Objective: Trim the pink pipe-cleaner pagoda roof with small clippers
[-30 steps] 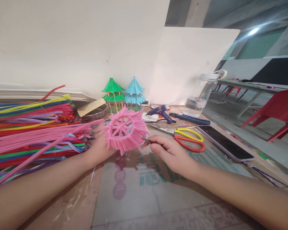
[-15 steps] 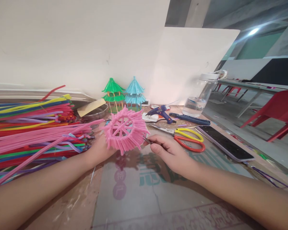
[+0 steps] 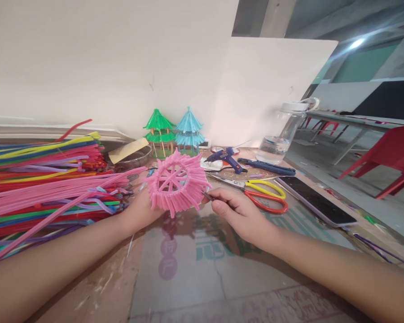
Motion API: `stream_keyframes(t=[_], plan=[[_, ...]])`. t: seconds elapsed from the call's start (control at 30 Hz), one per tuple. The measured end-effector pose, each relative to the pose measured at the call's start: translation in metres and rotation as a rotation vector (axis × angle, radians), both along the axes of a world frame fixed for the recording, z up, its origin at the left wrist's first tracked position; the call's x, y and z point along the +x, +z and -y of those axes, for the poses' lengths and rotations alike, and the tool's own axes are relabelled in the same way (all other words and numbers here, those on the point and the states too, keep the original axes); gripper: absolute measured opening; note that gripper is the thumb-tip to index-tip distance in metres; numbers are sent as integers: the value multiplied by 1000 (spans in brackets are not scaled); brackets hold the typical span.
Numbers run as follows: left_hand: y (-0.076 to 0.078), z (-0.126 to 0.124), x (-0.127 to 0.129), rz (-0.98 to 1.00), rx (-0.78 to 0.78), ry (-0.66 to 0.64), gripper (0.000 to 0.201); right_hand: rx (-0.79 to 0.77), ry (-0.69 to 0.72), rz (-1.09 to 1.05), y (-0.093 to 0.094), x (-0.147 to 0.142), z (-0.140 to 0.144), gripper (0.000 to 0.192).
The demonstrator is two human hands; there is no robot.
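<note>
A pink pipe-cleaner roof (image 3: 185, 195), a fringed ring with crossed spokes in its middle, is held up over the table. My left hand (image 3: 143, 208) grips it from behind, and the roof hides most of those fingers. At the roof's right edge, my right hand (image 3: 239, 213) is closed on a slim dark metal tool (image 3: 207, 195), perhaps tweezers. The tool's tip meets or nearly meets the pink fringe. Behind the roof stand a green pipe-cleaner pavilion (image 3: 159, 123) and a light blue pavilion (image 3: 189, 125).
Bundles of coloured pipe cleaners (image 3: 47, 184) fill the left side, beside a metal bowl (image 3: 138, 157). To the right lie a blue glue gun (image 3: 227, 157), scissors (image 3: 264, 197), a blue utility knife (image 3: 265, 166) and a phone (image 3: 316, 202). A water bottle (image 3: 279, 134) stands behind them.
The pink roof has shifted very slightly to the right. Both hands keep almost the same places and grips.
</note>
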State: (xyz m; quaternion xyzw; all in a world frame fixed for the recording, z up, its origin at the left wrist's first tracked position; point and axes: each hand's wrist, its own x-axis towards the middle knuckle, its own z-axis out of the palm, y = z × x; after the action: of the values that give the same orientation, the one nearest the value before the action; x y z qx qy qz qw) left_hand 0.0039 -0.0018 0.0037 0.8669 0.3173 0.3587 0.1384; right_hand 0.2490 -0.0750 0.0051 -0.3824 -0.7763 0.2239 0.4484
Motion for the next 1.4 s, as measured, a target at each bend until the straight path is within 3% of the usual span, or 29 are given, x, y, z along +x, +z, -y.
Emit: stream_keyframes(t=[0.2,0.5,0.7,1.13,1.4], plan=[[9,5,5,-16,8,-25,29,-13,-4,-28,-2,-2,0,25],[6,3,4,-11,6,-30,31,-41,2,-15,2,-1,1,24],[5,2,3,-4,41,-75,44,-45,16,-41,-2,-1,-1,26],[8,4,4,-18,35,-66,45,-43,0,-58,-1,0,0,27],[2,1,4,15,18,-58,33,-36,5,-44,0,-2,-1,25]])
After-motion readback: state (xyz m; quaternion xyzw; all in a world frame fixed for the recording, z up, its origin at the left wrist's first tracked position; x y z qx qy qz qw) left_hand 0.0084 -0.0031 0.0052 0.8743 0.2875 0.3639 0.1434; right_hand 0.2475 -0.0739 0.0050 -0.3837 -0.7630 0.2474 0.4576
